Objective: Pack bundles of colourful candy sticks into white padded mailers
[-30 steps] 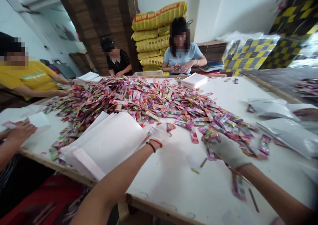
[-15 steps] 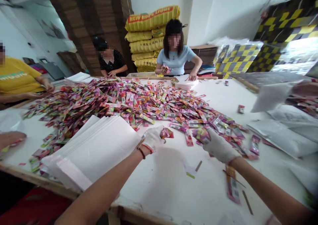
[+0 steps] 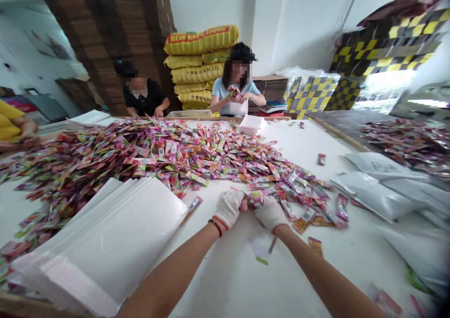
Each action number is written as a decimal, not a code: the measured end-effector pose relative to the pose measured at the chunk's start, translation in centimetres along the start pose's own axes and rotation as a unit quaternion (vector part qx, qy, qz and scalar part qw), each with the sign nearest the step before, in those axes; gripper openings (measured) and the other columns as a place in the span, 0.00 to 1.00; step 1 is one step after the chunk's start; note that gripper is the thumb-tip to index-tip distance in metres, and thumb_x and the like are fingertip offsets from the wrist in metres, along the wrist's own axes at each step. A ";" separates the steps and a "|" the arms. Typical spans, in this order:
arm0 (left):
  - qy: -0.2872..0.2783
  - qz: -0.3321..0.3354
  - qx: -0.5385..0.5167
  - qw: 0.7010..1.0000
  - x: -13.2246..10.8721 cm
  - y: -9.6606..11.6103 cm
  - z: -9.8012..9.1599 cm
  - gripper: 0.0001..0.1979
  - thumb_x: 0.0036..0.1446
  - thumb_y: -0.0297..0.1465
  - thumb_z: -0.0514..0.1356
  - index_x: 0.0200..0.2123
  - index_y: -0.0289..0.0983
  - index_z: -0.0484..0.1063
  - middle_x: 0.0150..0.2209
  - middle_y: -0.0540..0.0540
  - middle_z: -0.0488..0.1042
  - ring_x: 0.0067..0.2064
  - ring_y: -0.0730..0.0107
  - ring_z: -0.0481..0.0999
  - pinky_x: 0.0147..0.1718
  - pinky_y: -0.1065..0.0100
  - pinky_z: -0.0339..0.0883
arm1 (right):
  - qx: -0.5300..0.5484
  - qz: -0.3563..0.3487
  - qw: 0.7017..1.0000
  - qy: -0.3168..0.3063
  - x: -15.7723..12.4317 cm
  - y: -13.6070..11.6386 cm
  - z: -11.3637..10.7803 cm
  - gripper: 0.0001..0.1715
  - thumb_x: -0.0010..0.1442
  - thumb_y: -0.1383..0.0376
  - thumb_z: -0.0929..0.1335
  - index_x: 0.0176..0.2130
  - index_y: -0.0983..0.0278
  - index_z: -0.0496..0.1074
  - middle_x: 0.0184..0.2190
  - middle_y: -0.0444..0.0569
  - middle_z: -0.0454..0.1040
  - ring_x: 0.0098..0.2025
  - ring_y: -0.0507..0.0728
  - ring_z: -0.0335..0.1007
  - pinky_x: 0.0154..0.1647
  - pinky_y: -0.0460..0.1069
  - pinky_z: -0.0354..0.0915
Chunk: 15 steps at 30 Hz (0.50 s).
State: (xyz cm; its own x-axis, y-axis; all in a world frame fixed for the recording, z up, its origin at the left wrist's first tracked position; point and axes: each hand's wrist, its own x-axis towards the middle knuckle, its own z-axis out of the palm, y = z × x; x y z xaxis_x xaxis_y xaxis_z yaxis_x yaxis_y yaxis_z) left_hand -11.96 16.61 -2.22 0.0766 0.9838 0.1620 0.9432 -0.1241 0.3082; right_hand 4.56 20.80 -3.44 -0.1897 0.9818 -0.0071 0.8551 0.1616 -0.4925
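In the head view, two hands in white knitted-fabric gloves meet above a broad, smooth white table (image 3: 218,266) with a wooden rim. The left hand (image 3: 229,209) and the right hand (image 3: 270,212) are nearly together, fingers closed on a small bunch of glossy, flat pink-and-green packets (image 3: 255,199); how many are in the bunch cannot be told. One dark beaded bracelet (image 3: 215,226) rings the left wrist.

One loose, sprawling heap of shiny oblong plastic packets (image 3: 197,156), too many to count, spreads from the table's left side along its far edge. Three stacks of flat white bags lie there: a large fanned stack (image 3: 123,233) by the near left corner, a small neat stack (image 3: 252,124) at the far edge, and a stack by the far left corner (image 3: 89,117). Toward the right side lie at least four plump, pillow-shaped white bags (image 3: 376,194). One red packet (image 3: 321,159) sits alone above them to the left, and one orange packet (image 3: 315,246) rests right of the right hand. Just below the hands are one thin brown strip (image 3: 273,244) and one green-tipped scrap (image 3: 262,261).

Three other people sit beyond the far and left edges.
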 end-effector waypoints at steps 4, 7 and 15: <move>0.085 -0.044 -0.081 0.992 -4.2 0.1 0.1 0.15 0.44 0.26 0.61 0.39 0.38 0.70 0.35 0.44 0.74 0.41 0.60 0.71 0.52 0.55 0.56 | 0.112 -0.048 0.988 0.092 -3.9 1.6 0.3 0.14 0.46 0.65 0.64 0.36 0.63 0.70 0.32 0.52 0.75 0.35 0.58 0.70 0.37 0.50 0.65; 0.146 -0.181 -0.338 0.912 -5.5 1.9 0.3 0.19 0.39 0.23 0.61 0.40 0.37 0.69 0.36 0.44 0.75 0.40 0.62 0.72 0.47 0.58 0.63 | 0.250 0.017 0.967 0.037 -5.9 1.4 0.3 0.14 0.43 0.64 0.66 0.34 0.62 0.69 0.26 0.48 0.74 0.27 0.56 0.68 0.28 0.49 0.65; 0.081 -0.204 -0.784 0.581 -7.5 9.0 -0.6 0.20 0.46 0.44 0.62 0.36 0.34 0.70 0.36 0.44 0.75 0.40 0.64 0.74 0.43 0.64 0.68 | 0.482 0.048 0.871 -0.081 -10.8 -1.8 -0.7 0.25 0.37 0.54 0.73 0.34 0.65 0.70 0.26 0.48 0.74 0.26 0.55 0.67 0.27 0.50 0.66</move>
State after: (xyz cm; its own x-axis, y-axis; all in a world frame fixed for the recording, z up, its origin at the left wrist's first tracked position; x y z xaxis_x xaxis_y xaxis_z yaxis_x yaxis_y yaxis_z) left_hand -4.20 8.06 -0.07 -0.2006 0.9635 -0.1774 -0.5905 0.0256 0.8066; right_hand 5.39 9.95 -1.84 -0.2719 0.9469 -0.1719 0.0841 -0.1545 -0.9844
